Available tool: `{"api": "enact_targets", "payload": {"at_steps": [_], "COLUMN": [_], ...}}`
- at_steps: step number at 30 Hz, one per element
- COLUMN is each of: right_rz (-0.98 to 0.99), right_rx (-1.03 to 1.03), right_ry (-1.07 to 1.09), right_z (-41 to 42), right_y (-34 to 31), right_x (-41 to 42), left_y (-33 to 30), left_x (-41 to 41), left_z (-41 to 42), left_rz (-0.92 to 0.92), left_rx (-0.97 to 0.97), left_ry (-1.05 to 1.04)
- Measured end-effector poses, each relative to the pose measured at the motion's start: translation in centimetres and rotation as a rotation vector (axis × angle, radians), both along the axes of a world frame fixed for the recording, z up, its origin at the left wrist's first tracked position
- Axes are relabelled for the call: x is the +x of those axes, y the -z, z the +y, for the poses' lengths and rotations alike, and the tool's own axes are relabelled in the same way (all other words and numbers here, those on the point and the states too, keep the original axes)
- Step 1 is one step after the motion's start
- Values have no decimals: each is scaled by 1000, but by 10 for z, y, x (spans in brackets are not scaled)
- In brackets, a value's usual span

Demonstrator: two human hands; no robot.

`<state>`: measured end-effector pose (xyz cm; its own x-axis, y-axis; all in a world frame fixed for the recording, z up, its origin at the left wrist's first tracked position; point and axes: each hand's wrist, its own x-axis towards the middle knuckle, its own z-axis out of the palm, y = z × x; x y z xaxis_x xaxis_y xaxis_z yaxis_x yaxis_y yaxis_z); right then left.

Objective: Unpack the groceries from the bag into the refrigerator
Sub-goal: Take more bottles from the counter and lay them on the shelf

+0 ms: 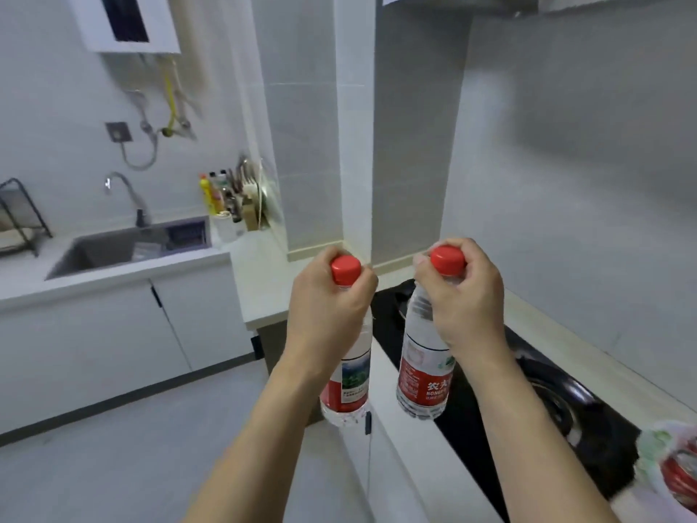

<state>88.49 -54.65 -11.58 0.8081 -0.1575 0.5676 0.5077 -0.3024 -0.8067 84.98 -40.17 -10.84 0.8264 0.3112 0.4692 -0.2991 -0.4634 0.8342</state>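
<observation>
Two clear water bottles with red caps and red labels hang upright in front of me. My left hand (328, 300) grips the neck of the left bottle (349, 390), just under its cap. My right hand (464, 296) grips the neck of the right bottle (424, 371) the same way. Both bottles are in the air, the right one over the black gas stove (558, 402). A white plastic grocery bag (667, 462) with something red inside lies at the bottom right on the counter. No refrigerator is in view.
A sink (124, 247) with a tap sits at the left in a white counter (260, 273). Condiment bottles and utensils (234, 198) crowd the corner. A dish rack (19, 217) stands at the far left. Grey floor lies below, tiled walls ahead.
</observation>
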Motion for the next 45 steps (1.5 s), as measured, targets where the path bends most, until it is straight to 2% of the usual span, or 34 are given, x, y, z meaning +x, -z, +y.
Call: {"api": "enact_targets", "payload": {"at_steps": [11,22,34,45], "right_rz": [-17,-20,4,73], "right_rx": [25,35,32,43], "right_ry": [-456,-864,-1359,-1787], "right_z": [196,363,489,571], "right_y": [-19,-12,-6,-17], "right_x": [-25,-116,-257,-358], "left_y": [-16,-8,-5,-14], "left_x": [-82,-213,-377,-462], "left_z": [170,291,351,371], "left_rz": [-63,-43,-11,2], "left_rx": [34,47,72,108], "left_ry": [-385,-799,-1347,-1787]}}
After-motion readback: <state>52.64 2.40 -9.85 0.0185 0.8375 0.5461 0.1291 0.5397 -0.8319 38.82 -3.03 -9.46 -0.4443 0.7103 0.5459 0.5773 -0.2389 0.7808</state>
